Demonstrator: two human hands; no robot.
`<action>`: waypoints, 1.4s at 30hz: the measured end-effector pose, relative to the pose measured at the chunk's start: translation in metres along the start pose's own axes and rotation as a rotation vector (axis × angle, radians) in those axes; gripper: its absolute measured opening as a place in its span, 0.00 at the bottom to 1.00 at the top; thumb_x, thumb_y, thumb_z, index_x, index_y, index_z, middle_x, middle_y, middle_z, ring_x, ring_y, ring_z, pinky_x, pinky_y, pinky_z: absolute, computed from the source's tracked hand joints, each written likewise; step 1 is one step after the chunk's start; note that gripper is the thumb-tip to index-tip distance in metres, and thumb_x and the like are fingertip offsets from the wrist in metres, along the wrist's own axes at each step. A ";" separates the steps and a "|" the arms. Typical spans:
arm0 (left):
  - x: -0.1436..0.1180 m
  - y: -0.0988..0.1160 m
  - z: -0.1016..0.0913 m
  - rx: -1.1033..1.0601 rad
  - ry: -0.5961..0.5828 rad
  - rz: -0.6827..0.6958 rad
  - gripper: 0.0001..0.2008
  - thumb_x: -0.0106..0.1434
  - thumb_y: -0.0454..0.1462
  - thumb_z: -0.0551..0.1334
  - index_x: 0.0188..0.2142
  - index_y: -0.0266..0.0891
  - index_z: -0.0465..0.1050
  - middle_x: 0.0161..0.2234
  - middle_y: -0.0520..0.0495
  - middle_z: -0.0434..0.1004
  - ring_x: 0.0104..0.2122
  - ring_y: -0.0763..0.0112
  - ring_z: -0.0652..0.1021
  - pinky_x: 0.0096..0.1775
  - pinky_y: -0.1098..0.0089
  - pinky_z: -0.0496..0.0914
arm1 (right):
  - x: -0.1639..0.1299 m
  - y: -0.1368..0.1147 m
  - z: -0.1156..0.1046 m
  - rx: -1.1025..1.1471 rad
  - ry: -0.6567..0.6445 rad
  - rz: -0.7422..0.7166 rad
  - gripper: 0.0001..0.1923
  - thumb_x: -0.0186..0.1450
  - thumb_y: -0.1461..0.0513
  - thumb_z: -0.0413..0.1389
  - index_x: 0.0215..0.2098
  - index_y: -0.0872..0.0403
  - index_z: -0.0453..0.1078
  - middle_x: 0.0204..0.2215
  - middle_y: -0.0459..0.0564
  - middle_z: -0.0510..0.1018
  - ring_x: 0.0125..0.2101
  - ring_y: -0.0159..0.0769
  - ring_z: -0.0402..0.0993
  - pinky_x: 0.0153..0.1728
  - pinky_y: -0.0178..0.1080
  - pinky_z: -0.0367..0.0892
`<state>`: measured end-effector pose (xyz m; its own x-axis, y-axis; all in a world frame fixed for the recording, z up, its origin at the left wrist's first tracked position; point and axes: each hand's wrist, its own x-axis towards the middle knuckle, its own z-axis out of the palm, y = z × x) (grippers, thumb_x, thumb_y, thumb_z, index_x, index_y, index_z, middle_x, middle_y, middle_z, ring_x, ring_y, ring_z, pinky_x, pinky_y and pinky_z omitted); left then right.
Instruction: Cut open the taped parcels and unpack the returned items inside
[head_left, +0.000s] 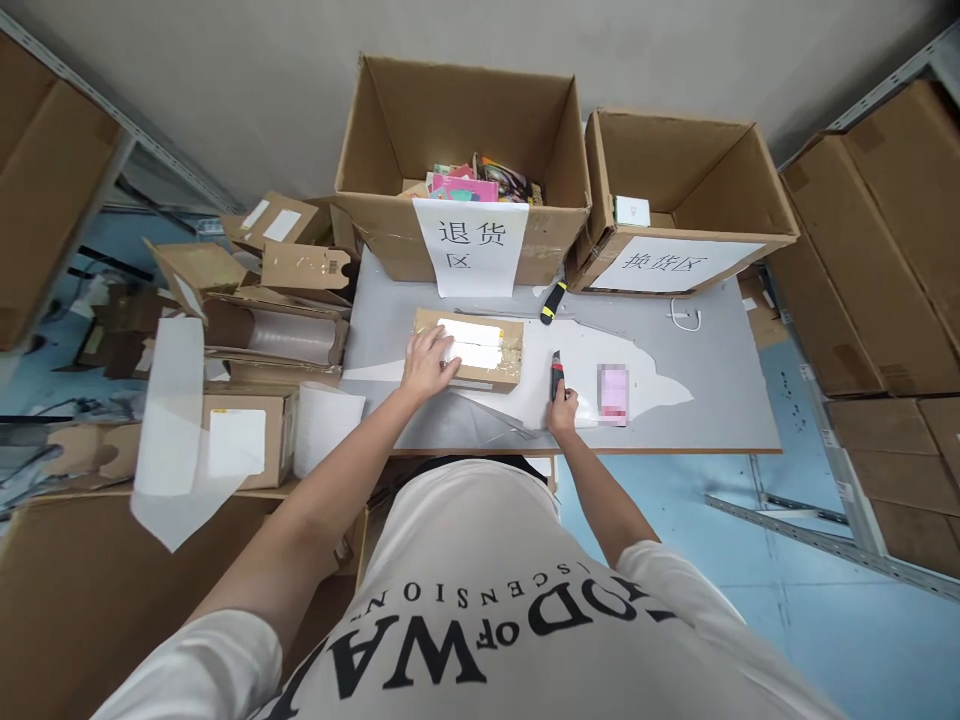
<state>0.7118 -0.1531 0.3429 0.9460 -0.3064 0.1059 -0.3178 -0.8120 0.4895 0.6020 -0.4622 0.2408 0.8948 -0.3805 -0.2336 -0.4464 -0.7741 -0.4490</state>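
A small taped cardboard box (pixel 511 360) with a white label lies on the grey table (pixel 739 390). My left hand (pixel 429 364) rests on its left end, fingers spread over the top. To the right of the box, my right hand (pixel 562 410) is wrapped around a black and red utility knife (pixel 557 372), which points away from me. A pink card-like item (pixel 613 392), partly blurred, lies just right of that hand. Behind the knife lies a yellow and black cutter (pixel 553 302), which neither hand touches.
At the back stand two open cartons with paper signs, a larger one (pixel 382 225) holding colourful packages and a smaller one (pixel 776 215) holding a white box. Opened boxes (pixel 300 265) pile up on the left. Shelves of cartons (pixel 870 270) stand right. A white cable loop (pixel 684 318) lies on the table.
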 end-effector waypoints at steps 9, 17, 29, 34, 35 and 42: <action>-0.027 -0.037 -0.017 -0.066 -0.006 -0.182 0.41 0.57 0.56 0.59 0.64 0.42 0.50 0.67 0.34 0.44 0.64 0.45 0.55 0.57 0.49 0.59 | -0.003 0.002 0.005 -0.129 0.021 -0.092 0.29 0.65 0.53 0.46 0.61 0.56 0.56 0.48 0.66 0.65 0.46 0.52 0.62 0.42 0.51 0.63; 0.006 -0.038 -0.030 0.037 -0.233 0.136 0.44 0.51 0.56 0.64 0.63 0.42 0.53 0.64 0.37 0.56 0.63 0.45 0.56 0.60 0.48 0.53 | 0.020 -0.080 -0.060 -0.042 0.092 -0.358 0.33 0.66 0.52 0.45 0.66 0.57 0.49 0.57 0.64 0.60 0.55 0.52 0.56 0.53 0.53 0.56; 0.015 -0.033 -0.028 0.085 -0.282 0.138 0.45 0.43 0.58 0.67 0.58 0.44 0.61 0.51 0.37 0.66 0.52 0.44 0.65 0.50 0.51 0.61 | 0.015 -0.188 -0.063 -0.300 -0.324 -0.673 0.39 0.57 0.55 0.63 0.61 0.58 0.56 0.51 0.62 0.67 0.53 0.52 0.61 0.54 0.52 0.48; 0.015 -0.032 -0.028 -0.007 -0.232 0.130 0.46 0.39 0.57 0.70 0.55 0.40 0.64 0.50 0.37 0.66 0.52 0.45 0.66 0.51 0.51 0.61 | 0.017 -0.192 -0.071 -0.347 -0.273 -0.725 0.25 0.57 0.59 0.63 0.51 0.55 0.63 0.45 0.56 0.70 0.47 0.48 0.64 0.47 0.46 0.53; 0.015 -0.034 -0.030 -0.054 -0.216 0.140 0.46 0.39 0.56 0.70 0.55 0.38 0.64 0.50 0.37 0.66 0.52 0.47 0.67 0.52 0.52 0.62 | 0.016 -0.191 -0.073 -0.367 -0.235 -0.757 0.22 0.58 0.60 0.62 0.49 0.55 0.64 0.44 0.56 0.71 0.46 0.47 0.65 0.46 0.45 0.54; -0.011 -0.051 -0.036 -0.096 -0.029 0.283 0.10 0.60 0.44 0.61 0.37 0.41 0.73 0.45 0.40 0.74 0.50 0.57 0.73 0.52 0.55 0.65 | -0.014 -0.160 -0.067 -0.483 0.046 -0.967 0.15 0.69 0.68 0.43 0.47 0.53 0.69 0.43 0.55 0.77 0.40 0.40 0.69 0.40 0.42 0.56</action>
<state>0.7196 -0.0906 0.3475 0.8178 -0.5295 0.2256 -0.5601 -0.6421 0.5235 0.6617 -0.3667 0.3739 0.8698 0.4878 0.0740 0.4911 -0.8704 -0.0358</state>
